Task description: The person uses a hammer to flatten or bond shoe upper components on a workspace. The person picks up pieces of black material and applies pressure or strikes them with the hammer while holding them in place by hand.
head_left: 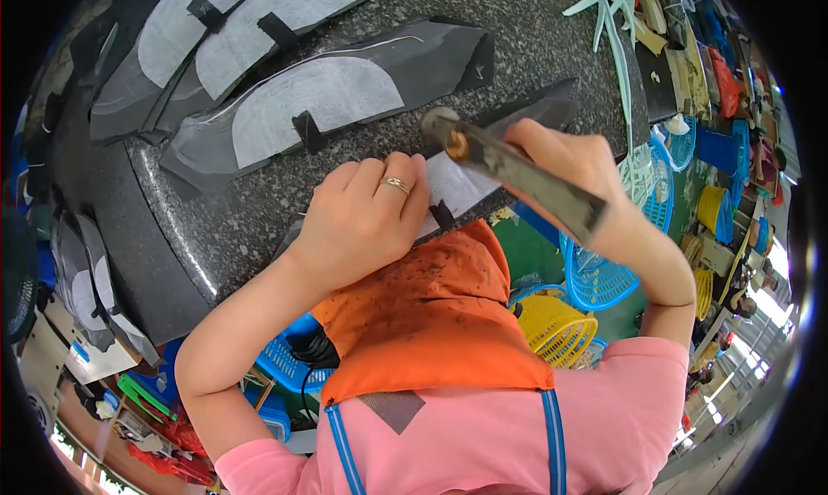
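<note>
Grey hammer (517,172), perhaps, right hand (569,163)

Stacked dark cut pieces (328,98) crowd the stone table (535,29); bare stone lies beyond them.

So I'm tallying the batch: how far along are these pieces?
Done, apparently: three dark pieces with white lining lie spread on the stone slab. In hand: the left hand presses another piece flat while the right hand holds a hammer over it. What is left: no waiting pile shows.
</note>
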`<state>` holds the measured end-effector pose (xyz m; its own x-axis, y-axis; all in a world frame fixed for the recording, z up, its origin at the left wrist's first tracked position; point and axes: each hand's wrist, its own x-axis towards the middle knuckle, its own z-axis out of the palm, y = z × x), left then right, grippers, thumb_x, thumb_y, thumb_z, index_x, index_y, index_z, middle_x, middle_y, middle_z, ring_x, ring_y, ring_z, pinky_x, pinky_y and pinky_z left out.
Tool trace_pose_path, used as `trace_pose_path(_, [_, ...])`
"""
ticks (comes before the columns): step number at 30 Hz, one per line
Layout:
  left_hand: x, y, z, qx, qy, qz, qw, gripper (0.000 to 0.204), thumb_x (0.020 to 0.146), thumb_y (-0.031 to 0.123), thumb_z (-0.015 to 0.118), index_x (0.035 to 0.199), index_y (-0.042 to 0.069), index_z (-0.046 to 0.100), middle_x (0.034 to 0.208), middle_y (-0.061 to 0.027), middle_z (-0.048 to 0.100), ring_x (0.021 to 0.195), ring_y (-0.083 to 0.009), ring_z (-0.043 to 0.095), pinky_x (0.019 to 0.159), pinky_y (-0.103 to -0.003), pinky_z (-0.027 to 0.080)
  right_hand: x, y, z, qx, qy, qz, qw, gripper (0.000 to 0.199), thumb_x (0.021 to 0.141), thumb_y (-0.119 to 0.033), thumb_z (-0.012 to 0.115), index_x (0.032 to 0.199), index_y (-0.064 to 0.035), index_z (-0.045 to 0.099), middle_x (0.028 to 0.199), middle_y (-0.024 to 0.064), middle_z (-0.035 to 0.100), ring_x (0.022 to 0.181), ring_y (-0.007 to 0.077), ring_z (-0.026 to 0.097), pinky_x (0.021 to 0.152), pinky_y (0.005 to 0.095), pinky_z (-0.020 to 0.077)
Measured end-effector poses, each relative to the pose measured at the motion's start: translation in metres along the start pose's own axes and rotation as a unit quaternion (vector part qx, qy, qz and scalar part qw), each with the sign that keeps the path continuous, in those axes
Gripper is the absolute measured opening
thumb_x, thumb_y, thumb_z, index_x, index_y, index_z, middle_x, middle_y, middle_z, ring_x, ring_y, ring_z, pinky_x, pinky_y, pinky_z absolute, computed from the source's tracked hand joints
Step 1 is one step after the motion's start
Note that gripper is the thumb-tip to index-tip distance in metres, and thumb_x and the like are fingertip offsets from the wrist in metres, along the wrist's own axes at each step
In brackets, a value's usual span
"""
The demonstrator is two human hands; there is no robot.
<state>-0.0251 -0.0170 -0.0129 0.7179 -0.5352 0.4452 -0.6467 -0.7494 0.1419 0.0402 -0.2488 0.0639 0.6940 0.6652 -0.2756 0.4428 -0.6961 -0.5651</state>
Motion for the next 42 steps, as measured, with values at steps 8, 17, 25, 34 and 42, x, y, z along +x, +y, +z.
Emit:
trace_pose_path(8, [-0.023,-0.006,-0.014,-0.185,-0.018,-0.136,0.973,0.025,0.069,0.001,0.073,0.092,0.005,0.064,0.088,-0.0076,0.06,0.07,-0.025,0.06,0.059,-0.036,0.049,0.007,-0.015,0.012,0.002,-0.007,-0.03,1.0,0.018,0.087,-0.014,0.066,0.092,-0.0027,0.053,0.073,0.0161,0.055,0.065,0.0392,0.057,0.055,0.0387,0.0442])
trace_pose_path(17, [-0.047,-0.014,-0.025,-0.196,-0.03,-0.146,0.969,0.021,0.068,0.002,0.073,0.086,0.005,0.063,0.084,-0.0076,0.061,0.071,-0.0258,0.061,0.059,-0.036,0.049,0.022,-0.038,0.017,-0.113,-0.049,-0.08,0.989,0.019,0.088,-0.025,0.062,0.091,-0.0094,0.05,0.067,0.0083,0.06,0.059,0.0301,0.063,0.049,0.0408,0.0479])
trace_pose_path(25, [-0.07,-0.017,-0.037,-0.218,0.001,-0.173,0.96,0.017,0.067,0.001,0.071,0.082,0.003,0.063,0.085,-0.0074,0.061,0.075,-0.0257,0.062,0.063,-0.035,0.05,0.029,-0.059,0.022,-0.114,-0.051,-0.117,0.985,0.018,0.087,-0.021,0.061,0.093,-0.008,0.051,0.07,0.0074,0.06,0.06,0.0262,0.064,0.044,0.0385,0.0481])
trace_pose_path(34, [-0.094,-0.008,-0.05,-0.105,0.013,-0.132,0.986,0.022,0.066,0.003,0.073,0.088,0.004,0.066,0.091,-0.0074,0.063,0.08,-0.0251,0.062,0.066,-0.036,0.052,0.028,-0.076,0.045,-0.186,-0.08,-0.162,0.966,0.022,0.09,-0.026,0.061,0.095,-0.0086,0.049,0.068,0.0084,0.061,0.058,0.0284,0.064,0.046,0.0418,0.0485])
trace_pose_path(42, [-0.113,-0.008,-0.062,-0.108,0.033,-0.233,0.966,0.025,0.065,0.004,0.079,0.086,0.006,0.067,0.092,-0.0066,0.063,0.083,-0.0268,0.061,0.07,-0.036,0.051,0.032,-0.088,0.057,-0.213,-0.075,-0.173,0.959,0.02,0.088,-0.023,0.061,0.091,-0.008,0.049,0.067,0.0077,0.062,0.058,0.0298,0.064,0.049,0.0408,0.0496])
